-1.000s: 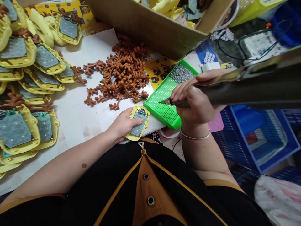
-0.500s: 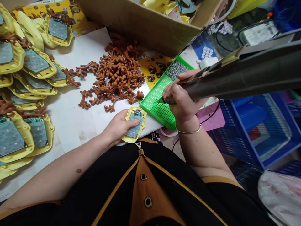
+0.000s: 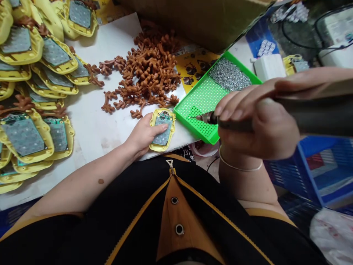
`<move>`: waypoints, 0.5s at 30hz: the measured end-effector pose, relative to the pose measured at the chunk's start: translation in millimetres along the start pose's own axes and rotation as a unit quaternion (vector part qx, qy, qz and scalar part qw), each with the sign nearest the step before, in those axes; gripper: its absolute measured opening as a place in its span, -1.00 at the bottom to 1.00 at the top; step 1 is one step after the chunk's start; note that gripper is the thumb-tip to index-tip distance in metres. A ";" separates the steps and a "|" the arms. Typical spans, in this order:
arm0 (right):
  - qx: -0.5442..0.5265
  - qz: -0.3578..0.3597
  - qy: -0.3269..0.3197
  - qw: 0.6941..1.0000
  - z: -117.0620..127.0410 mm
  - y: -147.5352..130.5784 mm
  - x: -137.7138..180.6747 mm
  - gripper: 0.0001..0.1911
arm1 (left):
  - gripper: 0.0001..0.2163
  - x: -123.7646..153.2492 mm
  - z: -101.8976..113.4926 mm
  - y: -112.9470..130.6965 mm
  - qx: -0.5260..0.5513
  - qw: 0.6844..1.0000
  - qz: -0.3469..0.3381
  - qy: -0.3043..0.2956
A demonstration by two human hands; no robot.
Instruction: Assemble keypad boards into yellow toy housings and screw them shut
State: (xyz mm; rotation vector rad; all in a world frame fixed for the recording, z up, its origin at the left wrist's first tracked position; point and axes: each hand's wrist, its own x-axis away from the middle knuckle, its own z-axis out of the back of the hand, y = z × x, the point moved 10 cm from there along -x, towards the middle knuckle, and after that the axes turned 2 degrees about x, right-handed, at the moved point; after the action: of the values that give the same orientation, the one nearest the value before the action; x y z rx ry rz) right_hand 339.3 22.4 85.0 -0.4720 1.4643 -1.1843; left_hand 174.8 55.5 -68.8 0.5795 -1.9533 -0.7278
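Note:
My left hand [image 3: 145, 134] is closed round a yellow plastic toy shell [image 3: 156, 148], its thumb lying across the grey panel and green circuit board inside. My right hand [image 3: 256, 121] grips a dark electric screwdriver [image 3: 311, 114], held roughly level with its bit pointing left. The bit's tip is over the green perforated tray [image 3: 184, 121]; whether it touches the tray I cannot tell. Small silver screws [image 3: 230, 74] are heaped at the tray's far end. Just beyond my left hand lies a pile of brown antler-shaped plastic parts [image 3: 149, 70].
Stacked yellow shells with circuit boards [image 3: 26, 136] cover the table's left side. A cardboard box [image 3: 198, 22] stands behind the antler pile. Blue plastic crates [image 3: 311, 173] are low on the right, near a white plastic bag [image 3: 332, 233]. A black cable [image 3: 292, 42] lies at the back right.
My right hand has swung the screwdriver from a slant to nearly level and come closer to the camera, uncovering the bit. My left hand keeps its hold on the shell. The view has shifted.

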 end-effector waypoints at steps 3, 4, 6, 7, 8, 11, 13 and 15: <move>-0.113 0.041 -0.006 0.993 -15.0 -27.3 16.1 -0.84 | -0.62 -0.7 -2.4 1.0 -0.009 1.000 -0.020 -0.012; -0.138 0.042 -0.026 0.989 -24.0 -31.9 21.3 -0.84 | -0.62 -0.7 -3.2 1.8 -0.013 0.999 -0.028 -0.015; -0.161 0.041 -0.056 0.984 -37.5 -36.3 30.5 -0.83 | -0.62 -0.3 -3.4 4.1 -0.018 0.999 -0.044 -0.014; -0.159 0.034 -0.066 0.985 -41.9 -35.5 34.2 -0.83 | -0.61 0.0 -3.2 5.3 -0.021 0.998 -0.051 -0.013; -0.150 0.022 -0.073 0.986 -45.1 -32.9 37.1 -0.84 | -0.61 0.2 -2.9 6.2 -0.023 0.998 -0.056 -0.011; -0.145 0.016 -0.082 0.986 -47.8 -28.7 42.2 -0.86 | -0.61 0.4 -3.2 7.3 -0.027 0.998 -0.063 -0.010; -0.150 0.045 -0.082 0.984 -48.6 -31.9 43.4 -0.84 | -0.61 0.3 -3.4 7.3 -0.024 0.998 -0.064 -0.011; -0.146 0.066 -0.080 0.984 -51.2 -33.7 43.8 -0.83 | -0.63 0.3 -3.3 7.5 -0.022 0.998 -0.066 -0.010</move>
State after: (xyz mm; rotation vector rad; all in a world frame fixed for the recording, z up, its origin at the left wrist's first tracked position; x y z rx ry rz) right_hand 269.9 -6.8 84.4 -0.6457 1.5102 -0.8108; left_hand 176.9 59.9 -62.1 0.6817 -1.9260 -0.8586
